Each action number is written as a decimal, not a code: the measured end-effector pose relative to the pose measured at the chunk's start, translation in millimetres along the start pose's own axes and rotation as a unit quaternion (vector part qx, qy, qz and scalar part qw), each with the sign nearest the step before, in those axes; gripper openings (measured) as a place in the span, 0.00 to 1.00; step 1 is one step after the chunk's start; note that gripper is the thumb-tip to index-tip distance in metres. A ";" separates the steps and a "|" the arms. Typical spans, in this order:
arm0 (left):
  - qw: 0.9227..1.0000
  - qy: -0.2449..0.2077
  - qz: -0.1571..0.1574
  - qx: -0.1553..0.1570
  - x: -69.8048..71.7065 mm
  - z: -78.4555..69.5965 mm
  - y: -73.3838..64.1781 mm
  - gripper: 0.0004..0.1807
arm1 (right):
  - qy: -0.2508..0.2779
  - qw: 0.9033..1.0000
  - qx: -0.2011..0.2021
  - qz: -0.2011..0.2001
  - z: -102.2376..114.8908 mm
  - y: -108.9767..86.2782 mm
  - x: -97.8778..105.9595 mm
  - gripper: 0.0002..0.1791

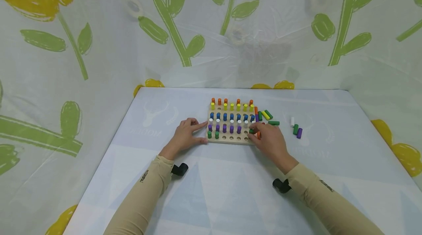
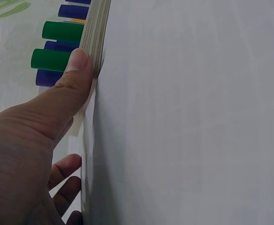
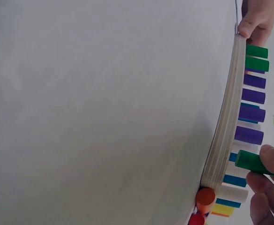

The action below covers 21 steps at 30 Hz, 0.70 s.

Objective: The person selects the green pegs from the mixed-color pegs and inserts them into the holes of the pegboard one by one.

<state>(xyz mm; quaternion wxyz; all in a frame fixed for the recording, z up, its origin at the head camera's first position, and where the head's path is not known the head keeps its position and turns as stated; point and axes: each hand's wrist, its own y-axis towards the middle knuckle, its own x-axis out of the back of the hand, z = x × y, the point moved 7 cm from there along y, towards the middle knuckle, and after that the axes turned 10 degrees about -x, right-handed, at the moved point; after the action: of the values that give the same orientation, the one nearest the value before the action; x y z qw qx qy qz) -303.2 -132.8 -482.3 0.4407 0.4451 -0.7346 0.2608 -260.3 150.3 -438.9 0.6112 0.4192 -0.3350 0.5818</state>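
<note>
A wooden pegboard (image 1: 228,141) bears rows of orange, yellow, blue, white, purple and green pegs. My left hand (image 1: 185,132) rests at the board's left side, index fingertip on its edge and thumb (image 2: 78,63) against the front corner. Two green pegs (image 1: 216,135) stand in the front row, close to that thumb; holes to their right show bare. With thumb and fingers, my right hand (image 1: 271,139) pinches a green peg (image 3: 250,161), tilted over the board's right front part. That hand hides some of the board's right edge in the head view.
Loose green and yellow pegs (image 1: 265,115) lie right of the board, with orange and red ones along its right edge. Farther right are a white peg (image 1: 292,121), a green peg (image 1: 295,129) and a purple peg (image 1: 299,133). A flower-patterned sheet rises behind the table.
</note>
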 end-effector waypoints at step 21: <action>1.000 0.002 0.007 0.007 -0.9 2.1 0.7 0.44 | 0.004 1.000 0.027 -0.006 16.2 1.6 -4.0 0.16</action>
<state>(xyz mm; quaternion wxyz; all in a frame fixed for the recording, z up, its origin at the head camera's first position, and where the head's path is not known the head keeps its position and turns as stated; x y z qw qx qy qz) -304.6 -133.7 -484.1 0.4370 0.4421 -0.7354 0.2697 -261.0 133.9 -435.5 0.6046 0.4351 -0.3144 0.5884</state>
